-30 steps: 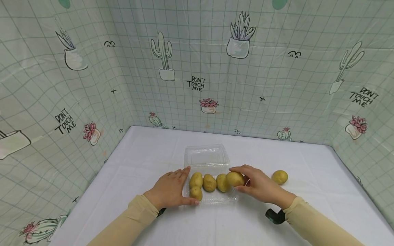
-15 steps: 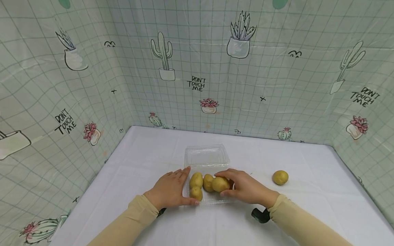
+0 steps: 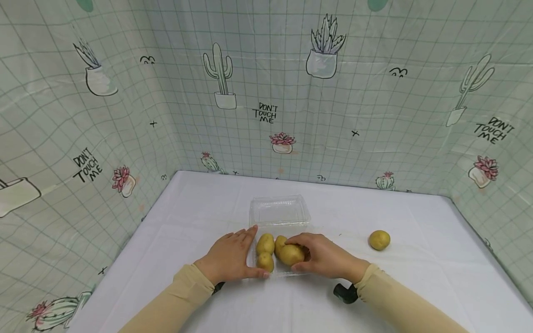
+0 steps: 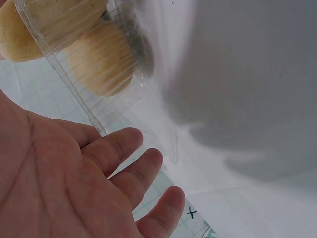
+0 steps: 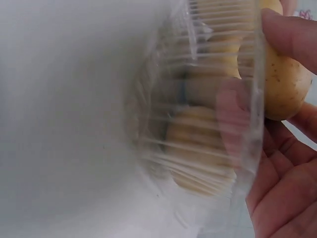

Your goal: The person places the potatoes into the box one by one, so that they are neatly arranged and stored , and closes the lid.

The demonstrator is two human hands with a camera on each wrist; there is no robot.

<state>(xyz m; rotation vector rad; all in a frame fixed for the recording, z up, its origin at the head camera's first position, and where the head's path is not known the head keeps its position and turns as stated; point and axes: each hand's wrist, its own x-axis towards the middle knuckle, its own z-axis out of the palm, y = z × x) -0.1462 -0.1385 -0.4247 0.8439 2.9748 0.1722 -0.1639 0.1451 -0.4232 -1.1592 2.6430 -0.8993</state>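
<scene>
A clear plastic clamshell box (image 3: 287, 274) stands on the white tabletop, its lid (image 3: 280, 210) folded back behind it. In the left part lie two potatoes, an upper potato (image 3: 265, 244) and a lower potato (image 3: 265, 262). My left hand (image 3: 229, 256) rests along the box's left side, fingers extended and thumb at the front corner. With fingers and thumb, my right hand (image 3: 326, 258) grips a potato (image 3: 292, 255) over the box's middle, partly covering another potato (image 3: 279, 243). Through the ribbed wall in the right wrist view, a potato (image 5: 200, 148) shows beneath that hand.
One loose potato (image 3: 379, 240) lies on the white cloth (image 3: 408, 277) to the right of the box. A grid-patterned curtain (image 3: 291, 92) with plant drawings surrounds the table at the back and sides. A black device (image 3: 345, 293) sits at my right wrist.
My right hand has carried its potato leftward and slightly nearer to me, from the box's right end to its middle. The left hand and the loose potato stay in place.
</scene>
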